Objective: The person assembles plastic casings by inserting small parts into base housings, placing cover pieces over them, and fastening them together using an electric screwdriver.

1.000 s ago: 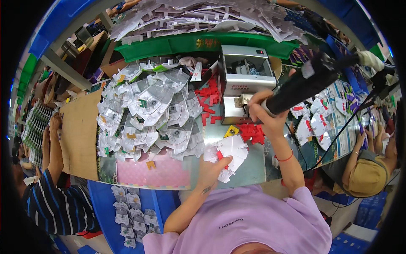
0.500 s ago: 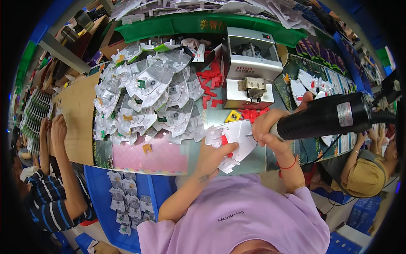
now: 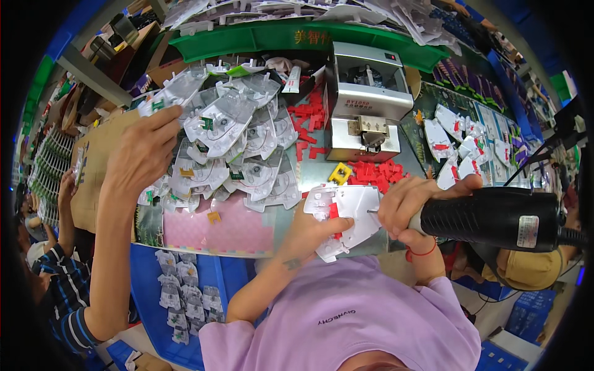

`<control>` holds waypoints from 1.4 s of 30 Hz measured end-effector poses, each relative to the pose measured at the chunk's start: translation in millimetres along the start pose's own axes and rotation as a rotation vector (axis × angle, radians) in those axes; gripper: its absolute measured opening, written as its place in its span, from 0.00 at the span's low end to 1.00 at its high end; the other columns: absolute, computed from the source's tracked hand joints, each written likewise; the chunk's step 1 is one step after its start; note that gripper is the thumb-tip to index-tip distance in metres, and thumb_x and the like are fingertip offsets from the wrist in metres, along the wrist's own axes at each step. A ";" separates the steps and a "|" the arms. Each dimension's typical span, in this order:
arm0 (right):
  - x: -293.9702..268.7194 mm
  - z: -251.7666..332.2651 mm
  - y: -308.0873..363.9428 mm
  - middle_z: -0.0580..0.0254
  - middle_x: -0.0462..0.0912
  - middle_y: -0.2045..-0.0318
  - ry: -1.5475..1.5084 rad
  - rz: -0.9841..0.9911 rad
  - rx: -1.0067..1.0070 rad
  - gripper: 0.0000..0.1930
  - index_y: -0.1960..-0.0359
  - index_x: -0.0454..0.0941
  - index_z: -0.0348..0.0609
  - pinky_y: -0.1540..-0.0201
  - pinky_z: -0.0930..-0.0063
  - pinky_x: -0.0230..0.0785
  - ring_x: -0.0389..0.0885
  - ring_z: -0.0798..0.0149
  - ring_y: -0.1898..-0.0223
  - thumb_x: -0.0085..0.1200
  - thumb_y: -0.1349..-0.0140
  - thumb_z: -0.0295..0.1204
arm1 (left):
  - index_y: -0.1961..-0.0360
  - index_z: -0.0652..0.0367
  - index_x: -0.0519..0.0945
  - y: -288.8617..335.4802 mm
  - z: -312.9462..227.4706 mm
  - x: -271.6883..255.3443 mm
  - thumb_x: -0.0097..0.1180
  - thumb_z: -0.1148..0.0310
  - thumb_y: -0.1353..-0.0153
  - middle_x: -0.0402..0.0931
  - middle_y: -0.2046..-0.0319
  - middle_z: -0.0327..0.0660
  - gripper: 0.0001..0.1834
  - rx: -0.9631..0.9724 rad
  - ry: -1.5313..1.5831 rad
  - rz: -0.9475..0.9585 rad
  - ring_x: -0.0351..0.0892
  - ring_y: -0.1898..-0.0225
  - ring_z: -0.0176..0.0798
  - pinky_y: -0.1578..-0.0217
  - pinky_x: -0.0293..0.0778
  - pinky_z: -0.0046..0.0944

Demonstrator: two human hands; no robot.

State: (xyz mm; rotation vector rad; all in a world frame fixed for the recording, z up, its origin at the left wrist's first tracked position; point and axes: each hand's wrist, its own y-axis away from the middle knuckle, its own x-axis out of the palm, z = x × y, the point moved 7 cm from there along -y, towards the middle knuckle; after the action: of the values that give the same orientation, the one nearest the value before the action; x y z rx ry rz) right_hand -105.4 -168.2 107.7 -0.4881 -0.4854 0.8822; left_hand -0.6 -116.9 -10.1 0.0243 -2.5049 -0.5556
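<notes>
Near the table's front edge, my left hand (image 3: 304, 234) is closed on a white plastic housing (image 3: 363, 199). Its thumb lies by a red plastic piece (image 3: 335, 216) set in the housing. My right hand (image 3: 405, 207) grips a black electric screwdriver (image 3: 489, 217) near its nose. The thin bit points left at the housing's right side; whether its tip touches a screw cannot be made out. Loose red plastic pieces (image 3: 374, 174) and a yellow piece (image 3: 340, 174) lie just beyond the housing.
A silver screw-feeding machine (image 3: 365, 105) stands behind my hands. Left of it is a heap of translucent plastic housings (image 3: 223, 123); a co-worker's hand (image 3: 143, 145) holds one there. White housings with red pieces (image 3: 455, 145) lie at right. A blue bin (image 3: 232, 272) sits below the table.
The screwdriver and my right hand have shifted slightly right and down, and the housing has moved a little right and down. A co-worker's arm has reached in from the left to the heap.
</notes>
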 end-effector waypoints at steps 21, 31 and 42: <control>-72.6 -40.0 -29.6 0.60 0.69 0.84 0.530 -0.440 -0.026 0.05 0.74 0.66 0.35 0.79 0.79 0.63 0.68 0.70 0.83 0.50 0.51 0.17 | 0.54 0.67 0.67 -21.3 31.5 -5.0 0.58 0.81 0.57 0.74 0.64 0.44 0.25 -0.133 0.016 0.003 0.76 0.66 0.35 0.68 0.74 0.32; -42.9 -41.7 -5.6 0.58 0.71 0.86 -0.028 -0.242 0.185 0.07 0.79 0.67 0.34 0.82 0.80 0.62 0.69 0.70 0.86 0.53 0.54 0.24 | 0.52 0.65 0.65 -21.8 42.8 -2.8 0.57 0.83 0.58 0.73 0.62 0.43 0.27 -0.222 0.037 0.043 0.75 0.62 0.36 0.62 0.73 0.34; -13.9 -35.3 1.2 0.61 0.71 0.86 -0.073 -0.099 0.081 0.07 0.76 0.70 0.36 0.81 0.77 0.64 0.71 0.67 0.85 0.56 0.54 0.22 | 0.57 0.64 0.70 -9.8 29.5 11.4 0.58 0.83 0.59 0.74 0.64 0.40 0.24 -0.214 0.025 0.130 0.75 0.63 0.33 0.62 0.72 0.32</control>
State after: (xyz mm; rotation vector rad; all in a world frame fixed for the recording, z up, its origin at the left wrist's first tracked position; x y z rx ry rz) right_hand -93.0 -186.0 76.5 -0.3560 -0.5338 0.8234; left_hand -27.0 -116.0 -30.2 -0.2097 -2.3893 -0.7597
